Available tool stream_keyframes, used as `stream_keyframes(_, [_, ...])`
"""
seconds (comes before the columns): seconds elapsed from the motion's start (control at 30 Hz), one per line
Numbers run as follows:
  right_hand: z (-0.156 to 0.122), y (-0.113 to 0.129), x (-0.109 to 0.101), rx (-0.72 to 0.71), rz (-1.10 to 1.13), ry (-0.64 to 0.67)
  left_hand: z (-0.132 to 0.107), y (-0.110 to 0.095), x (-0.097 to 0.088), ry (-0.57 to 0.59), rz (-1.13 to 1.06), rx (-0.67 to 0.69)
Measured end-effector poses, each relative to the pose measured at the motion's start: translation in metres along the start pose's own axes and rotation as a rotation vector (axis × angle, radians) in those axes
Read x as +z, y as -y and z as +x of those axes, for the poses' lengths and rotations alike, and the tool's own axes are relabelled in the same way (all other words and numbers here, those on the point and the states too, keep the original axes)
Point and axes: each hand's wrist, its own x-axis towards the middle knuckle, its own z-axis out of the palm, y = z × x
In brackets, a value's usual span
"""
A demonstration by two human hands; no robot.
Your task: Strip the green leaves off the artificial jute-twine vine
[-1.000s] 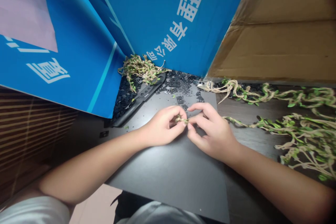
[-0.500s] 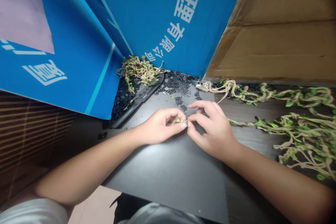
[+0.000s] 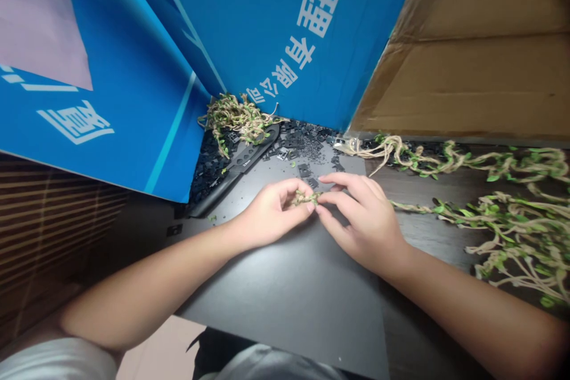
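A small coil of leafy twine (image 3: 301, 198) sits in my left hand (image 3: 274, 211), whose fingers and thumb are curled round it. My right hand (image 3: 363, 214) meets it from the other side, thumb and index fingertip pinched at the twine by the left thumb; its other fingers are raised. Behind my right hand, a strand of the leafy twine (image 3: 414, 209) leads off to a loose heap of leafy twine (image 3: 516, 231) on the right. How far the strand passes through the right fingers is hidden.
A tangled bundle of leafy twine (image 3: 236, 119) lies at the back left against blue printed boards (image 3: 276, 18), beside a black perforated tool (image 3: 243, 163). Small black pieces (image 3: 307, 142) are scattered there. A brown cardboard panel (image 3: 481, 65) stands back right; more twine (image 3: 445, 160) runs before it.
My hands stay nearly in place. The fingertips have shifted slightly, and more of the twine coil shows between them.
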Motion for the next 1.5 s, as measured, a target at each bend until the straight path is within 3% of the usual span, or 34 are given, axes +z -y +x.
stream_keyframes(0.1, [-0.0006,0.0006,0.0001,0.004,0.020,-0.008,-0.0016,-0.0012,0.0007,-0.016,0.130,0.095])
stream_keyframes(0.3, [0.0007,0.0044,0.0008,0.032,0.121,-0.007,-0.0063,-0.0021,0.0013,-0.107,0.636,0.338])
stream_keyframes(0.6, [0.0035,0.0066,0.0005,0.033,0.270,0.048,-0.0079,-0.0010,0.0012,-0.098,0.886,0.519])
stream_keyframes(0.8, [0.0042,0.0066,-0.0015,0.047,0.290,0.067,-0.0072,-0.0010,0.0003,-0.063,1.149,0.559])
stream_keyframes(0.97, [0.0037,0.0059,-0.0025,0.072,0.226,0.044,-0.0063,-0.0047,-0.0022,-0.007,1.333,0.515])
stream_keyframes(1.5, [0.0036,0.0062,0.0005,0.054,0.187,0.084,-0.0039,-0.0006,-0.0019,-0.087,1.477,0.490])
